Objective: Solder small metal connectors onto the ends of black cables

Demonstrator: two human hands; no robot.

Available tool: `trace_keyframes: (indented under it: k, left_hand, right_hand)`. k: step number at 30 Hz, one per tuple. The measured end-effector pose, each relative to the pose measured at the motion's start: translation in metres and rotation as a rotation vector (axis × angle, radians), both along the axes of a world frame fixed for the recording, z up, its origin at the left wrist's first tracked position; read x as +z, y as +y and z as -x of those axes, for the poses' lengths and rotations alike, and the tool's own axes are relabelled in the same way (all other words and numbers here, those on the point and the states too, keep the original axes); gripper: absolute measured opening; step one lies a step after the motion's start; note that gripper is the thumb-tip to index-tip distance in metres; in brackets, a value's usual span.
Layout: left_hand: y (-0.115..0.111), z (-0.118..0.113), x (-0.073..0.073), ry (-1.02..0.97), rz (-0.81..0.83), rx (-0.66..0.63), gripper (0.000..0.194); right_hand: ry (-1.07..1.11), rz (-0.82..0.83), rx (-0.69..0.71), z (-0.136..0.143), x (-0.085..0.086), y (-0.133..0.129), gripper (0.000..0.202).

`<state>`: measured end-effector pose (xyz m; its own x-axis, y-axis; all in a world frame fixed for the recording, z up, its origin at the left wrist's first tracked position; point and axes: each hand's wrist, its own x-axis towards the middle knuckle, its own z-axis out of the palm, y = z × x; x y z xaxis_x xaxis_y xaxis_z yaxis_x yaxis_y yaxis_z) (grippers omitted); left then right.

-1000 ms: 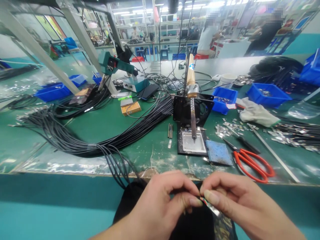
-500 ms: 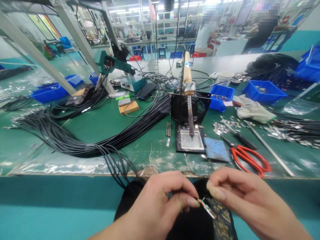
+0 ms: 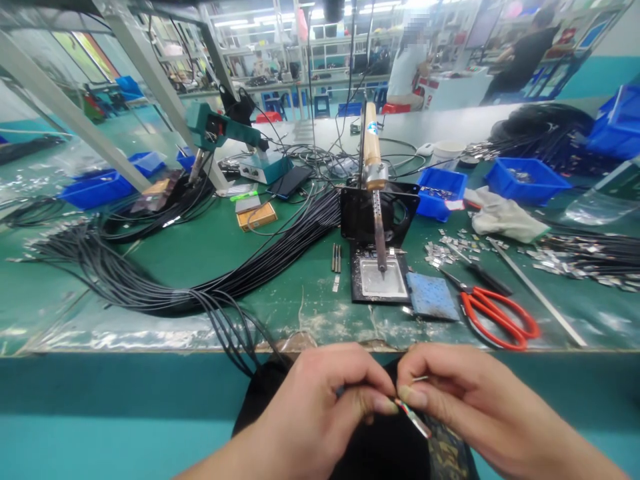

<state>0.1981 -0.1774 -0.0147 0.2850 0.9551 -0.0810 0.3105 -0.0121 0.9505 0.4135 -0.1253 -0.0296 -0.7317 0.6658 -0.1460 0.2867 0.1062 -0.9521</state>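
Below the front edge of the bench, my left hand pinches a cable end with thin coloured wires and a small metal connector that points down to the right. My right hand is closed at the fingertips right beside the left fingertips, at the coloured wires. A short pale strand shows between its thumb and forefinger. Behind the hands, a soldering iron with a wooden handle hangs tip down over a metal tray. A blue sponge lies beside the tray.
Red-handled pliers lie at the right near the bench edge. A large bundle of black cables curves across the left. Blue bins, a white glove and a black fan stand or lie farther back. Two people sit in the background.
My right hand has moved left, and its fingertips now meet those of my left hand at the wires. My left hand has stayed almost still with the connector.
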Motion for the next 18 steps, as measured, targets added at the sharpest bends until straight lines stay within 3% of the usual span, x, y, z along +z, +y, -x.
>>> trace_keyframes:
  k: [3,7,12,15,18]
  left_hand:
    - [-0.001,0.0,-0.005,0.154,-0.209,-0.071,0.014]
    - [-0.004,-0.002,-0.013,0.263,-0.41,-0.093,0.016]
    - [-0.006,0.0,-0.014,0.273,-0.414,-0.094,0.015]
    - [-0.005,0.001,-0.011,0.275,-0.409,-0.101,0.016]
    - [-0.005,0.002,-0.01,0.279,-0.404,-0.109,0.019]
  right_hand:
    - [-0.174,-0.149,0.11,-0.002,0.01,0.006,0.028]
    - [-0.29,-0.3,0.088,-0.003,0.014,0.004,0.025]
    - [-0.196,-0.523,-0.05,-0.016,0.007,0.001,0.015]
    - [-0.181,-0.733,0.0,-0.024,0.004,0.002,0.026]
    - [-0.195,-0.802,0.081,-0.024,0.004,0.003,0.029]
